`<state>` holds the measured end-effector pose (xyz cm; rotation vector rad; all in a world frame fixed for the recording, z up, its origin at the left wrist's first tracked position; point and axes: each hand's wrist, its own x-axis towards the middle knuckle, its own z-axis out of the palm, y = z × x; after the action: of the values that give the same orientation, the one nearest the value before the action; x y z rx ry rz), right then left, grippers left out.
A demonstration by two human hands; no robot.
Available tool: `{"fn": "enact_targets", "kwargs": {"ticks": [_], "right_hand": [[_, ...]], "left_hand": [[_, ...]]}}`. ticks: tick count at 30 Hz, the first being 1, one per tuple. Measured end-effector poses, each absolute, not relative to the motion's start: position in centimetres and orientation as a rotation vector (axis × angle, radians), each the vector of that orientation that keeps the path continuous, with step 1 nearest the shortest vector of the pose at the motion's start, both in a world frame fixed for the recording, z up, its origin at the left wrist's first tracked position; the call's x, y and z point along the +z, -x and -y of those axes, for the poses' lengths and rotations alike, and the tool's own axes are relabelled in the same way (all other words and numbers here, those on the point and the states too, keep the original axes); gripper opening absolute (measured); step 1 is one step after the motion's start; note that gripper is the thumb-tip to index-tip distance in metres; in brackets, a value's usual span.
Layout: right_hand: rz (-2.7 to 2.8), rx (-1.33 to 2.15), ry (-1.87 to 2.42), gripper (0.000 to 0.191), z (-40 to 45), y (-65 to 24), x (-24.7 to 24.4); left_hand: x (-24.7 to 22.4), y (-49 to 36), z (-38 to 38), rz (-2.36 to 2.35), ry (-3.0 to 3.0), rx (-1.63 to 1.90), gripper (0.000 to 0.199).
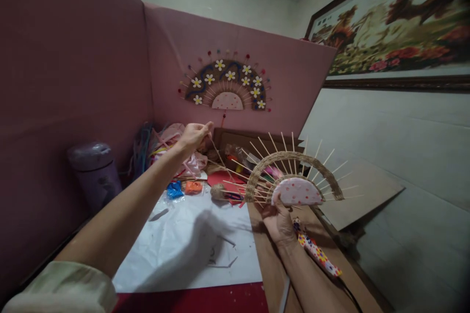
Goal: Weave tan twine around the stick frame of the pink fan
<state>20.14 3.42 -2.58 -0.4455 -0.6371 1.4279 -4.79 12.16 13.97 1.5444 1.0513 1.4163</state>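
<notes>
My left hand (197, 137) is raised left of centre, its fingers pinched on a thin strand of twine (220, 156). The strand slants down to the right, towards a fan-shaped frame (293, 159). My right hand (279, 222) grips that frame from below, with the thumb on its white half-round base (298, 191) dotted in red. Thin sticks radiate from the base, and a woven twine band arcs across them. A ball of twine (218, 191) lies on the table left of the frame.
Behind, a finished flowered fan (230, 78) hangs on a pink panel (290, 78). Blue (175, 189) and orange (193, 187) packets lie on white paper (172, 254). A purple bottle (96, 176) stands left. A colourful corded tool (319, 252) rests on cardboard at right.
</notes>
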Motion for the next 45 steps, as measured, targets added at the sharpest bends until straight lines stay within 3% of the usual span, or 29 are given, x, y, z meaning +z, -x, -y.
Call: {"fn": "enact_targets", "kwargs": {"ticks": [4, 8, 15, 20, 23, 28, 36, 40, 45], "right_hand": [[0.608, 1.407, 0.443, 0.034, -3.6, -20.4, -2.6], [0.606, 1.409, 0.454, 0.035, -3.8, -20.6, -2.6], [0.571, 1.438, 0.448, 0.034, -3.8, -20.8, -2.4], [0.535, 1.446, 0.439, 0.031, -3.8, -20.8, -2.5], [0.522, 1.448, 0.423, 0.031, -3.9, -20.9, -2.8], [0.509, 1.442, 0.405, 0.033, -3.9, -20.9, -2.8], [0.498, 1.441, 0.423, 0.034, -3.8, -21.0, -2.7], [0.481, 1.448, 0.408, 0.034, -3.9, -21.0, -2.6], [0.491, 1.451, 0.386, 0.032, -3.8, -21.0, -2.4]], "left_hand": [[16.0, 5.6, -10.2, -0.987, -1.53, 1.475, 0.044], [15.5, 7.4, -8.5, -0.751, -1.58, 1.303, 0.04], [6.5, 8.1, -11.4, -1.093, -1.91, 0.77, 0.028], [2.8, 7.7, -10.1, -1.222, -2.242, 0.286, 0.053], [2.3, 7.2, -8.5, -1.355, -2.319, 0.175, 0.051], [1.2, 6.5, -7.8, -1.449, -2.29, 0.257, 0.041], [-1.8, 6.8, -9.2, -1.349, -1.688, 0.592, 0.034], [0.2, 7.3, -10.2, -1.362, -1.614, 0.726, 0.029], [5.4, 7.1, -11.6, -1.134, -1.262, 1.163, 0.022]]}}
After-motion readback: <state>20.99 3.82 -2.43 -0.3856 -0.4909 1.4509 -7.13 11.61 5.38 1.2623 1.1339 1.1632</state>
